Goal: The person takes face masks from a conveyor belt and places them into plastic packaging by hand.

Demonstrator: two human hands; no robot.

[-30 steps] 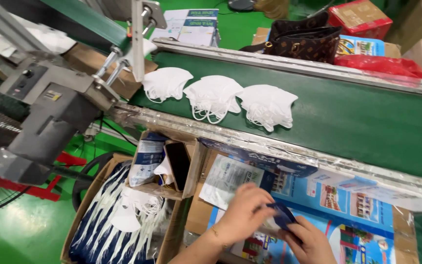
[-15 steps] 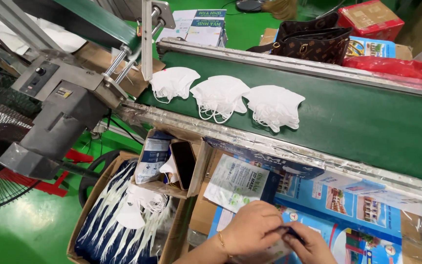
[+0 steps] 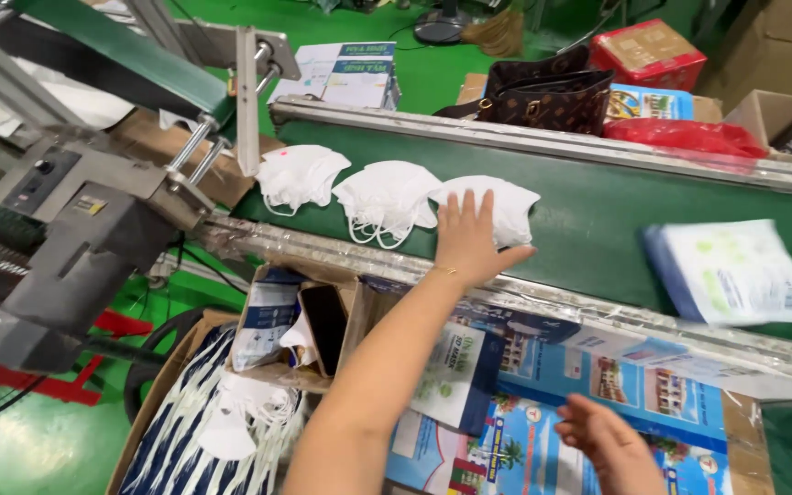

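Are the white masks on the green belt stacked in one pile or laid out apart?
Laid out: three white masks lie in a row on the green belt, edges overlapping slightly. The left hand rests flat on the rightmost one.

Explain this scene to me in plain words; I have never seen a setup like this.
The picture comes from a camera worn on a person's head, looking down at their own bare hands. In front runs a green conveyor belt with metal side rails. Three white face masks lie on it in a row: the left mask, the middle mask and the right mask. The left hand lies flat on the right mask. The right hand hovers open and empty over blue printed packets below the belt. A blurred white and blue packet lies further along the belt. A cardboard box of masks stands lower left.
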